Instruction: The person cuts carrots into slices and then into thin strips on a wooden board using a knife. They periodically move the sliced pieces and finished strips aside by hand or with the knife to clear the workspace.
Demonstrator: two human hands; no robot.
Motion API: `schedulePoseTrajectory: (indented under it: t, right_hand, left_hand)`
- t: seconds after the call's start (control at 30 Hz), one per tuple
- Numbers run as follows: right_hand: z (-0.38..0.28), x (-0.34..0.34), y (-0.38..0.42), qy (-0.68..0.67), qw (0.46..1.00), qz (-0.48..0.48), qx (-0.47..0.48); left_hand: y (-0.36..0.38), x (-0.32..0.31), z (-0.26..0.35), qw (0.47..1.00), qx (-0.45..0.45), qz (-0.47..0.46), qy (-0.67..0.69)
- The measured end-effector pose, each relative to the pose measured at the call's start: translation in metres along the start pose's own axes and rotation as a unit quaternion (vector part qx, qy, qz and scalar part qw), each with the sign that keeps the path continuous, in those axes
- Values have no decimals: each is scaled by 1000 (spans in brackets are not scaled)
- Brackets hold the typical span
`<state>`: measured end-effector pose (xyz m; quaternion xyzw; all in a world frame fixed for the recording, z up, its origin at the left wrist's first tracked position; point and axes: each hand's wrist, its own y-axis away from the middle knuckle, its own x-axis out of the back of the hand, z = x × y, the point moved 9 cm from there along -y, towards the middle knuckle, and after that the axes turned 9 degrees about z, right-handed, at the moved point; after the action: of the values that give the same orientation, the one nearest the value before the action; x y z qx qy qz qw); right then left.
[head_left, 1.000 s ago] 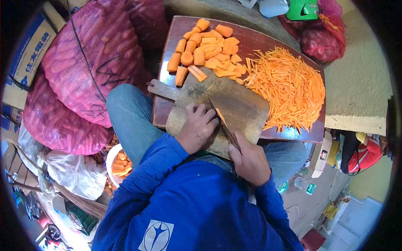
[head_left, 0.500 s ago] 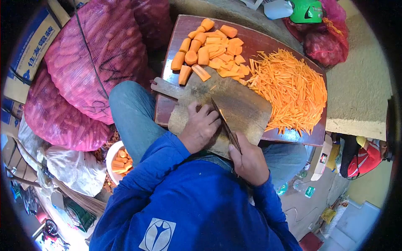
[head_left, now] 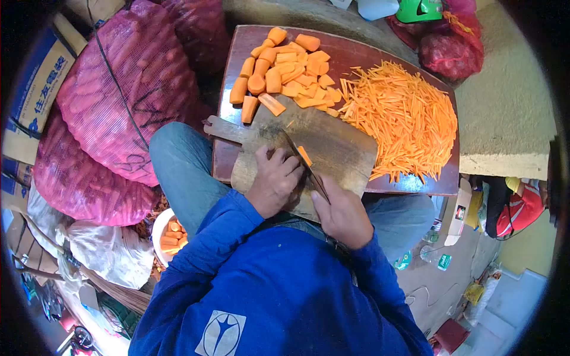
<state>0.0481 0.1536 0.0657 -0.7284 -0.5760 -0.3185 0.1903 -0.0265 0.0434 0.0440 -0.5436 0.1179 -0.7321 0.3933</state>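
Net sacks (head_left: 127, 98) stand beside the worktop (head_left: 350, 50); a white bucket (head_left: 157, 228) holds carrot pieces (head_left: 172, 236). The right hand (head_left: 343, 213) grips a knife (head_left: 306, 169); the left hand's (head_left: 275, 183) fingers curl, their hold unclear.

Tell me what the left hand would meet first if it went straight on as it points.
Most likely the blade of the knife, close ahead of the left hand, though the height gap between them is unclear.
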Motion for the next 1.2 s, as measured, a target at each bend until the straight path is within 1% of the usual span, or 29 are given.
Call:
schedulePoseTrajectory:
  t: [0.03,0.07,0.13,0.17,0.27,0.37,0.47,0.5,0.57,0.6,0.63,0.67,0.7,0.77,0.8,0.9,0.93,0.97,1.0,1.03,1.1,1.13,1.2]
  right_hand:
    - [-5,-1,-4,9,1000,7,29]
    - [-7,3,-3,9,999,12,29]
    - [-4,3,1,11,999,-40,-9]
    - [-4,5,8,12,999,-44,-7]
    - [-3,7,19,-5,999,-39,-2]
    - [2,0,7,4,999,-26,-19]
    - [-3,1,-5,14,1000,-12,6]
    - [-2,6,-4,-12,1000,0,-1]
    - [-1,12,3,-38,999,1,-5]
    - [1,21,8,-61,998,20,-15]
    - [-2,29,12,-84,995,41,-25]
    - [-6,32,14,-104,993,21,-50]
    - [-5,31,17,-105,993,23,-49]
    - [1,15,23,-109,991,-45,-66]
    - [3,16,22,-110,991,-41,-66]
    - [20,9,21,-108,989,-59,-79]
    - [33,19,18,-78,996,-9,-46]
    - [42,32,16,-46,998,40,-11]
    - [36,50,9,-37,996,79,25]
    - [41,61,3,-36,996,79,27]
    - [70,90,-10,3,994,101,-40]
    - [82,99,-16,3,994,102,-38]
    - [105,127,-25,74,980,182,-19]
  left_hand:
    - [1,0,-1,1000,9,2,5]
    - [0,1,-3,1000,17,7,8]
    - [-2,1,-3,1000,11,3,7]
    - [0,1,-2,1000,13,-2,6]
    - [-2,4,-1,1000,7,-1,-3]
    - [-1,6,-4,1000,18,12,5]
    - [-1,6,-3,1000,19,16,2]
    - [-3,6,-4,1000,17,17,0]
    - [-2,11,-8,998,49,40,2]
    - [-2,12,-9,998,54,41,-1]
    - [-2,18,-19,991,104,80,23]
    - [-2,24,-28,980,151,119,47]
    - [-3,24,-30,981,149,119,46]
    - [2,32,-51,948,241,178,108]
    - [3,34,-53,939,251,199,123]
    - [2,33,-50,946,238,189,110]
    - [3,33,-50,946,238,189,109]
    - [1,28,-46,958,216,166,95]
    - [-1,24,-42,968,193,143,80]
    - [-1,24,-42,967,192,144,80]
    - [-2,20,-39,974,183,124,58]
    - [-3,20,-39,974,181,125,57]
    - [-2,18,-38,976,179,116,43]
